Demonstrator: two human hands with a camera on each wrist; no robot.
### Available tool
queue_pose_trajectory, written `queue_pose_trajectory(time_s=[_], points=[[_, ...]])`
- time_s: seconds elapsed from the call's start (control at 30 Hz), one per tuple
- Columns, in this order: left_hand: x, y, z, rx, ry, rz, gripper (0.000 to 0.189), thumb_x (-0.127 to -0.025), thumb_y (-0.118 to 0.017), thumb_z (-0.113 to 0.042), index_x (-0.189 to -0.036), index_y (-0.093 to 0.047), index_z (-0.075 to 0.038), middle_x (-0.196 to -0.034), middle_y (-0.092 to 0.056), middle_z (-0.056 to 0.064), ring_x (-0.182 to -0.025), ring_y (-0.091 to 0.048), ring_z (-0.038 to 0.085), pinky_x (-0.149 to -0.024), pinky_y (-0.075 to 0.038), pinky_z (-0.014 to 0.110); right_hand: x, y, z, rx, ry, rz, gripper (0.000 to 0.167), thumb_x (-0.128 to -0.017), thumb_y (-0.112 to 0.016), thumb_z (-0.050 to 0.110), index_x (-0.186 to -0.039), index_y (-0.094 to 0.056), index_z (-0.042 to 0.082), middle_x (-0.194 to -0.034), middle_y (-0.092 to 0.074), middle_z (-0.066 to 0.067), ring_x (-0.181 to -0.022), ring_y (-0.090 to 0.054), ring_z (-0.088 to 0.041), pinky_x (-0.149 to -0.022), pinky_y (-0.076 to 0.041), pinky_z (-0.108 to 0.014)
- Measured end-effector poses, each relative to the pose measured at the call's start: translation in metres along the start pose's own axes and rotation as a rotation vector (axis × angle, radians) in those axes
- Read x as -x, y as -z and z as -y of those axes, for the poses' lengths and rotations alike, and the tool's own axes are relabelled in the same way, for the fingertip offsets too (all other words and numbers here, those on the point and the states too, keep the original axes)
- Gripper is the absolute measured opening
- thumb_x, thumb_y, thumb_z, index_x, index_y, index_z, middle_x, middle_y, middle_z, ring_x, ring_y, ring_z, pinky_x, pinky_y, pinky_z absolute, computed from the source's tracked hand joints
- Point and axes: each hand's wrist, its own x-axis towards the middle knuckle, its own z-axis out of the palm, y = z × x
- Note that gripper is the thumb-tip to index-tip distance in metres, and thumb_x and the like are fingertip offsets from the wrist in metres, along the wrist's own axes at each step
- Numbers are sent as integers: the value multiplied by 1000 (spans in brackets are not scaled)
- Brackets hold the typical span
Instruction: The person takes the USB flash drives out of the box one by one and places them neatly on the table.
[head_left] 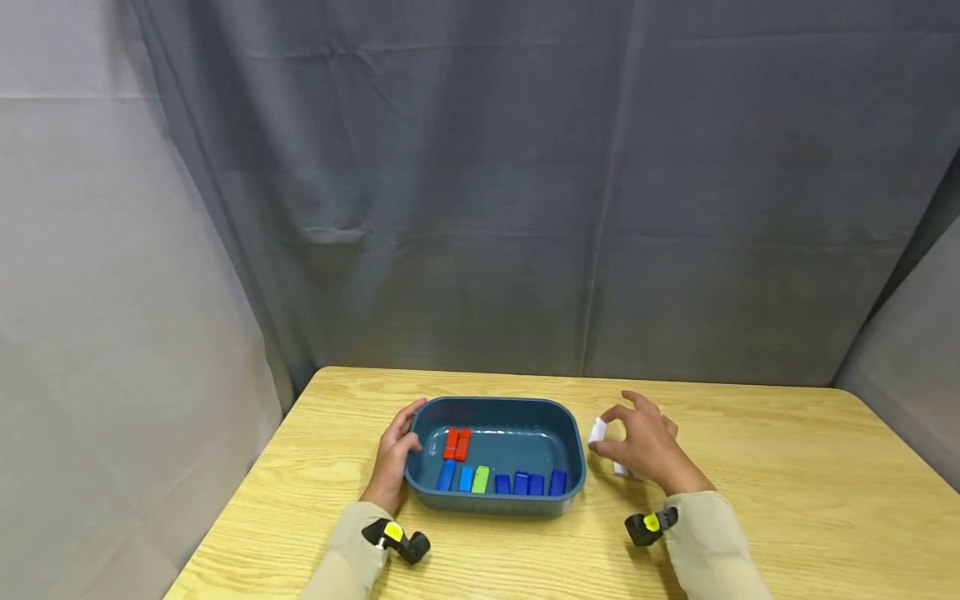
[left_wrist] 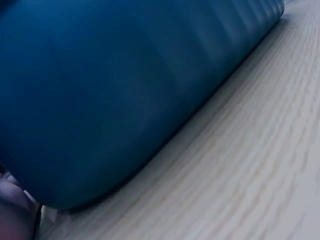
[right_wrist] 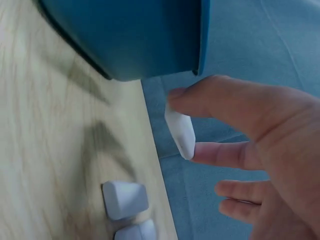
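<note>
A dark teal plastic basin [head_left: 487,503] stands on the table, its wall [left_wrist: 115,95] filling much of the left wrist view. My left hand [head_left: 388,468] grips its left end, thumb over the rim and fingers outside. Inside lie two red blocks [head_left: 457,444], a light blue block [head_left: 466,479], a blue block [head_left: 446,475], a lime green block [head_left: 481,479] and several dark blue blocks [head_left: 558,482]. Just right of the basin, my right hand [head_left: 647,446] pinches a small white block [right_wrist: 180,132] between thumb and forefinger, above the table. The other right fingers are apart from it.
Below the right hand, two more white blocks [right_wrist: 125,200] lie on the wooden table [head_left: 787,483], partly hidden in the head view. A grey curtain [head_left: 450,208] hangs behind the table's far edge, and pale cloth [head_left: 112,333] hangs at the left.
</note>
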Motion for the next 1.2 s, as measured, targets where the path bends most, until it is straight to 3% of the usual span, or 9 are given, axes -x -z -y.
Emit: queue_pose_trajectory(time_s=[0.13,0.3,0.57,1.2], points=[[0,1,0,-1,9,0,70,-71,-42,7,-140,-48,-5,-142,-49,10,-126,-45,30,-97,-33,43,-1,-4,-3,37,-21,47,38,-74,-79,31,-102,-69,7,-139,-44,-28,-126,-38,-51,-94,-13,-72],[0,2,1,-8,4,0,70,-71,-42,7,-140,-48,-5,-141,-50,11,-126,-45,31,-97,-33,43,0,-7,-5,60,-36,130,42,-74,-79,31,-106,-67,6,-117,-64,-18,-108,-58,-40,-93,-12,-75],[3,0,-3,-16,0,8,69,-72,-42,11,-139,-47,-3,-139,-50,15,-124,-46,34,-94,-34,39,3,-11,-11,55,-61,209,41,-74,-79,28,-107,-65,7,-100,-69,-8,-98,-62,-34,-96,-10,-74],[2,-3,-1,-23,-1,7,68,-73,-41,10,-140,-47,-4,-141,-50,14,-125,-45,32,-96,-33,41,3,-14,-15,48,-70,236,45,-74,-80,26,-112,-65,8,-116,-65,-17,-111,-57,-43,-94,-9,-76]])
